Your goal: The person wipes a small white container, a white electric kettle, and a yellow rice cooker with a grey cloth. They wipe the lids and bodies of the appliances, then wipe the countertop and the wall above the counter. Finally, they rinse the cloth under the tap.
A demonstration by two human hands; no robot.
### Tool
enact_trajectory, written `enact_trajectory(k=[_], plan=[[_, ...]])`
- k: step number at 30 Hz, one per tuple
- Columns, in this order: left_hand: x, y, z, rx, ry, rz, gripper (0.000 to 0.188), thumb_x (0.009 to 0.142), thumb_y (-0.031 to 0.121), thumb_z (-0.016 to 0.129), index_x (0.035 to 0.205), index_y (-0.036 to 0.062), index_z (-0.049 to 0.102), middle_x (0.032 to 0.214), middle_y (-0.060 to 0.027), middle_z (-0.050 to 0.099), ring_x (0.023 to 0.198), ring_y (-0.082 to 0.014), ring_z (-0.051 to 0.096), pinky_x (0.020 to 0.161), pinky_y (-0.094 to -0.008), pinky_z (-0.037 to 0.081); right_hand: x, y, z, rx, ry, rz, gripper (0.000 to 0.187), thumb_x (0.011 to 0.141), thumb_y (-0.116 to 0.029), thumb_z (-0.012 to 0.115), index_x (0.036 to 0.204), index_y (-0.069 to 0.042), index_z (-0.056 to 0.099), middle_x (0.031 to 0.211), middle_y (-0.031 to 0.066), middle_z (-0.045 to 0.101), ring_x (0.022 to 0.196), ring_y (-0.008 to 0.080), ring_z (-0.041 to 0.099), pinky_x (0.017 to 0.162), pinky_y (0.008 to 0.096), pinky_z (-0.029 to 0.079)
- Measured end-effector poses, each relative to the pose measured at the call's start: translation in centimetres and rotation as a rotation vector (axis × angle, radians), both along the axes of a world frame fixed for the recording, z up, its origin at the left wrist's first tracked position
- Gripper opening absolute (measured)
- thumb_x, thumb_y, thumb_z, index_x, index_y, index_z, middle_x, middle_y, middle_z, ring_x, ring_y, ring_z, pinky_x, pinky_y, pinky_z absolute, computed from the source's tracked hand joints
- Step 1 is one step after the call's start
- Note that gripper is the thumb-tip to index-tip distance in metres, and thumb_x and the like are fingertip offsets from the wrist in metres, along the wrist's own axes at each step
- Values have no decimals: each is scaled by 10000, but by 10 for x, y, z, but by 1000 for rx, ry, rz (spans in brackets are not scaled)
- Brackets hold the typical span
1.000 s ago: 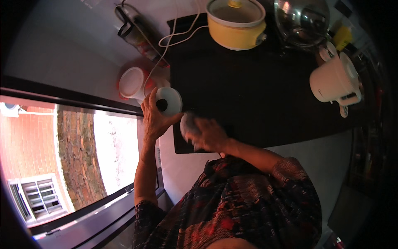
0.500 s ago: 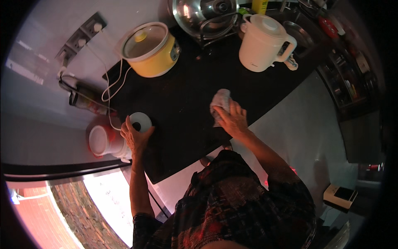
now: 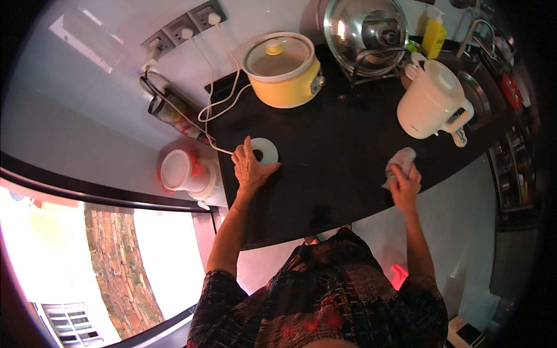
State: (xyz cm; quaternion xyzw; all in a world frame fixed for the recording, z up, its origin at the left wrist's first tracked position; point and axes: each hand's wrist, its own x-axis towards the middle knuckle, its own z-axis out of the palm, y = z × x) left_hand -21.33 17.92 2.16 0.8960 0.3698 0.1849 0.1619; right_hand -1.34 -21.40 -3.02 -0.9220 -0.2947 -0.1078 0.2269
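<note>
My left hand (image 3: 251,168) spans the edge of a round white kettle base (image 3: 267,149) with a dark centre, thumb on one side and fingers on the other. The base is on the left part of the black countertop (image 3: 331,168), and a white cord runs from it. Toward the counter's front right edge, my right hand (image 3: 405,187) grips a crumpled pale cloth (image 3: 401,161) pressed on the surface. Beyond the cloth stands a cream electric kettle (image 3: 432,101), its handle facing right.
A yellow slow cooker (image 3: 282,72) with a glass lid stands at the back. Right of it, a large steel lid (image 3: 365,35) leans in a rack. A sink (image 3: 478,93) and yellow bottle (image 3: 433,37) are far right; a white-lidded tub (image 3: 181,171) is left, below wall sockets (image 3: 183,29).
My view has turned, so the counter appears farther right. My right hand has slid the cloth rightward over the counter, away from my left hand. The left hand stays at the kettle base.
</note>
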Motion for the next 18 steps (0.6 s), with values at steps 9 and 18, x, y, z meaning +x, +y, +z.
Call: enact_trajectory(k=[9,18], plan=[[40,30,-5,-15,55,104,1115,523,429,865,1419,119,279,1300,-185,421,1207,-396,393,946,-521,402,-96,159,42,146,196,692,792,653,-200,811,1358,-225,451,1237,158,459,1083,328,492,884,472,424],[55,53,-18,48,27,115,1138,518,566,834,1422,130,298,1309,-211,388,1216,-397,374,938,-545,361,-114,217,38,82,23,842,641,653,-312,809,1231,-215,552,1018,112,506,914,278,515,751,439,442]])
